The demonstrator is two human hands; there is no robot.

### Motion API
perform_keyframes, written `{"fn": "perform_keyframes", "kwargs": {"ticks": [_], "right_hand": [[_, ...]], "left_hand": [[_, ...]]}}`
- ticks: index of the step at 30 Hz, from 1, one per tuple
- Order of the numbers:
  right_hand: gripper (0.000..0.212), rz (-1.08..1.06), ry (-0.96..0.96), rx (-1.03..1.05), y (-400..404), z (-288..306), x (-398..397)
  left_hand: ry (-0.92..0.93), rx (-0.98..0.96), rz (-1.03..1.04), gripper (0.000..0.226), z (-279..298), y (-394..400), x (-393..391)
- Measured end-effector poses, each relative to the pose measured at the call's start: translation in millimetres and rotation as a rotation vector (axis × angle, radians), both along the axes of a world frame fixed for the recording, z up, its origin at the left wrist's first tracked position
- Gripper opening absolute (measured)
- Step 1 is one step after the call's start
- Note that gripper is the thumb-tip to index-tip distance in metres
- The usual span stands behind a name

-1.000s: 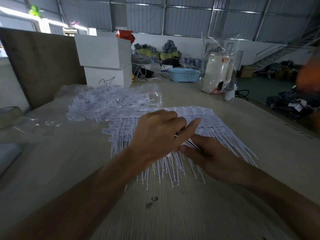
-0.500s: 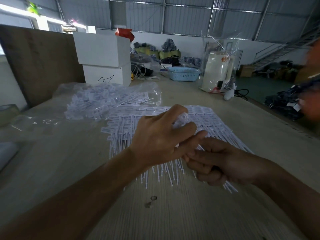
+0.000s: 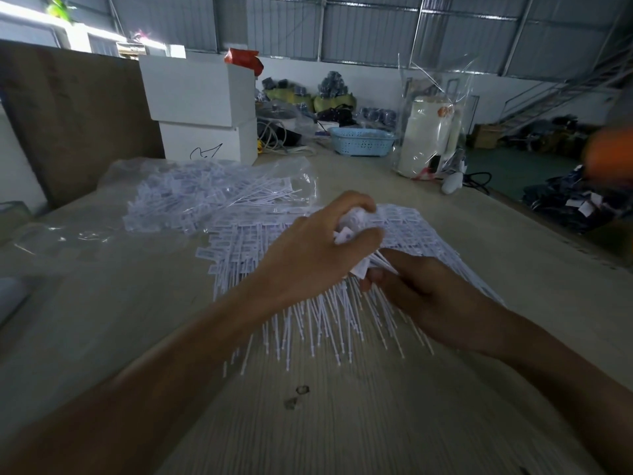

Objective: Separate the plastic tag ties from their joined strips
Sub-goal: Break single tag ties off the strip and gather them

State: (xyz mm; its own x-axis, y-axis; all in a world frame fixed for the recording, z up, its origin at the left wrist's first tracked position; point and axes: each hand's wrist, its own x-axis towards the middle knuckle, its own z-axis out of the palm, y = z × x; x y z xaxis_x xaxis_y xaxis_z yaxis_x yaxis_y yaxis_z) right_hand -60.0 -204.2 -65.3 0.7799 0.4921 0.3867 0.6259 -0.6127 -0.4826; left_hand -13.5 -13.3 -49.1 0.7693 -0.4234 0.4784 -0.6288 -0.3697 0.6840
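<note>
1. Between the two hands, above the table's middle, a small bunch of tag ties is gripped: the left hand has its fingers curled round the tag heads, white tabs showing between fingers and thumb.
2. The right hand is closed on the thin tails of the same bunch, thumb tip pressed near the left hand's lower knuckles; the two hands are touching or nearly so.
3. Compared with half a second ago, the left hand is seen further curled over the bunch and turned upward; the right hand, then lifted with fingers folded under, is now lower, beside the spread.
4. A second ago the left forefinger was stretched flat over the right hand on the spread; that finger is now bent round the tag heads.
5. Beneath both hands a fanned spread of joined strips is laid on the wooden table, tails pointing toward the person.
6. Farther left, a clear plastic bag with more ties is lying on the table, unchanged in place.
7. Behind it two stacked white boxes are noted; to the right, a blue basket and a white container in clear wrap.
</note>
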Motion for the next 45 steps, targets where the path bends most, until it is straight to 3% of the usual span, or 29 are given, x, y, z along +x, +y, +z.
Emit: {"fn": "perform_keyframes", "kwargs": {"ticks": [2,4,10,16,20,25,28,30,33,35,37,40,45], "right_hand": [[0.022,-0.031,-0.096,-0.092,1.2,-0.4,1.6],[0.021,-0.072,-0.137,-0.152,-0.6,-2.5,4.0],[0.031,-0.121,-0.125,-0.214,-6.6,-0.9,4.6],[0.011,0.007,0.008,-0.044,-4.2,7.2,4.2],[0.034,-0.077,-0.034,-0.177,-14.3,8.2,7.2],[0.031,-0.171,-0.181,-0.175,-8.4,1.9,4.0],[0.041,-0.212,-0.172,-0.233,-3.3,-0.9,3.3],[0.047,-0.239,-0.152,-0.281,-3.6,0.1,6.5],[0.04,-0.279,-0.116,-0.322,-2.1,1.6,19.7],[0.027,-0.295,-0.123,-0.384,3.6,6.3,32.9],[0.026,-0.278,-0.114,-0.416,15.7,15.1,47.1],[0.037,-0.222,-0.137,-0.433,43.5,29.3,69.2],[0.012,-0.2,-0.309,-0.628,99.3,34.3,107.2]], "left_hand": [[-0.013,-0.036,0.041,0.017,-5.3,-3.6,0.8],[-0.016,-0.115,0.084,0.03,-10.7,-9.7,0.3],[0.058,-0.194,-0.139,0.022,-8.0,-7.3,-5.2],[0.024,-0.142,-0.227,0.017,-1.9,7.0,5.8],[0.058,-0.168,-0.187,0.018,1.5,24.4,15.5],[0.075,-0.162,-0.089,0.021,1.5,33.9,23.6],[0.041,-0.035,-0.074,0.033,6.4,42.6,28.8],[-0.043,0.049,0.042,0.05,14.2,63.4,42.5],[-0.196,0.232,0.488,0.068,18.9,108.9,75.0],[-0.179,0.5,0.699,0.072,9.2,136.8,93.2],[-0.087,0.595,0.777,0.058,-7.3,159.2,109.0],[-0.107,0.412,0.861,0.015,-12.8,179.2,132.2],[-0.292,0.084,0.864,0.019,29.2,174.0,158.9]]}}
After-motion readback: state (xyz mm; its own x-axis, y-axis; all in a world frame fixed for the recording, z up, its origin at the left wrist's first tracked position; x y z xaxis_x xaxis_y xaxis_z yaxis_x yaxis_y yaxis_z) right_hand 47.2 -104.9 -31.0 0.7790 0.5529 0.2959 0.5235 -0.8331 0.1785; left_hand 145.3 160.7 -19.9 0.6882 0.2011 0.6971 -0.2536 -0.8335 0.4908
